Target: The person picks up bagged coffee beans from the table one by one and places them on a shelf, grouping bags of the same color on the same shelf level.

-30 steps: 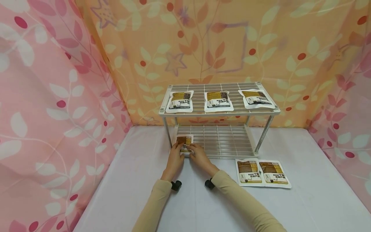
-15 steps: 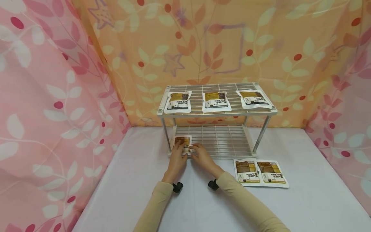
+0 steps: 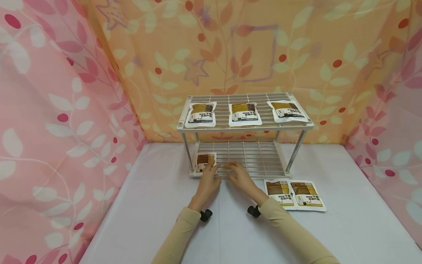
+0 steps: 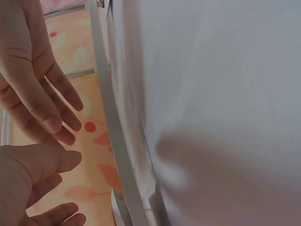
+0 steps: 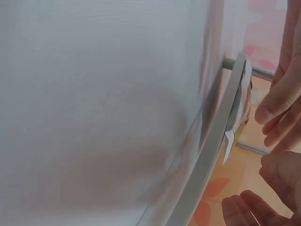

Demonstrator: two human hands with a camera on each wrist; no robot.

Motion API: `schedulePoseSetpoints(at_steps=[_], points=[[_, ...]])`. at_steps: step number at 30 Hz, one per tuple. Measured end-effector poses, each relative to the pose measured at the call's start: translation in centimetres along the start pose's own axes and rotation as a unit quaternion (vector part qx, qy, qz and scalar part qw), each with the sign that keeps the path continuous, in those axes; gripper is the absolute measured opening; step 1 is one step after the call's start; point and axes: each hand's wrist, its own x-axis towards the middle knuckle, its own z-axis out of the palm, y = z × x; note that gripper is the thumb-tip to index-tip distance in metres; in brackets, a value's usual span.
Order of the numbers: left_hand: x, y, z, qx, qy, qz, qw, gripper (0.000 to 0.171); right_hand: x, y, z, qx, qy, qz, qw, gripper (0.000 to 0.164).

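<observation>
A white pouch with a brown and yellow label (image 3: 205,160) lies at the left end of the lower shelf of a wire rack (image 3: 250,161). My left hand (image 3: 208,183) hovers in front of it, overlapping its lower right corner in the head view. To the right is my right hand (image 3: 243,180), over the rack's front edge, fingers pointing at the left hand. Both wrist views show the fingers relaxed and spread, with nothing between them. In the right wrist view the pouch (image 5: 242,101) rests on the shelf, apart from the fingers.
The upper shelf (image 3: 221,110) carries a left pouch (image 3: 202,114), a middle pouch (image 3: 244,113) and a right pouch (image 3: 288,111). Two more pouches (image 3: 279,192) lie side by side on the white table (image 3: 356,205), by the rack's right front corner. Patterned cloth (image 3: 158,47) encloses the table.
Both hands have come away from the pouch on the lower shelf and moved right and slightly back toward me. The pouch stays at the shelf's left end. The view has shifted slightly.
</observation>
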Motion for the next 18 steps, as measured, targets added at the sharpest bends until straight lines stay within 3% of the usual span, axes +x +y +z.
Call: schedulePoseSetpoints(at_steps=[11,18], points=[[-0.3,2.0,1.3,-0.008,-0.064,0.016,0.9978,0.054,-1.4,0.8,-2.3,-0.053,-0.009,-0.014,0.998,0.032],[-0.8,3.5,2.3,-0.013,-0.122,0.025,0.9921,0.058,-3.6,1.8,-3.8,-0.081,-0.008,0.003,0.997,0.033]])
